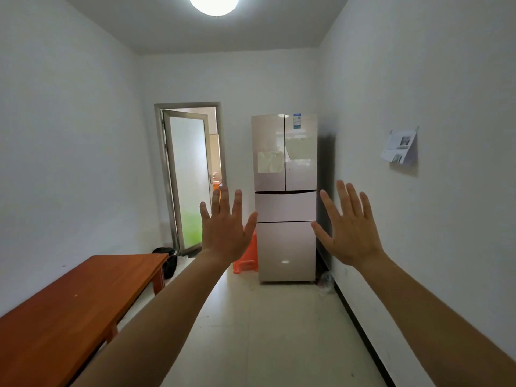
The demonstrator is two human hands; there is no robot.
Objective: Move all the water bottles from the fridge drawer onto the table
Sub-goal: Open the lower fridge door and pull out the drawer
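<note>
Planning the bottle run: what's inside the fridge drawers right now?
Cannot tell. The fridge's middle drawer and lower drawer are both shut, as are the upper doors, so whatever is inside is hidden. Only paper sheets on the doors show.

At frame centre the fridge [285, 196] has glossy, reflective pale panels. Lower left, the table [69, 311] looks like smooth reddish-brown wood. The stool [247, 261] seems orange plastic; floor tiles [265, 331] shine faintly.

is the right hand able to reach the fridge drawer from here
Probably not yet: the right hand hangs open in mid-air, and the fridge stands shut at the room's far end. The floor between looks free, so walking up should do.
</note>
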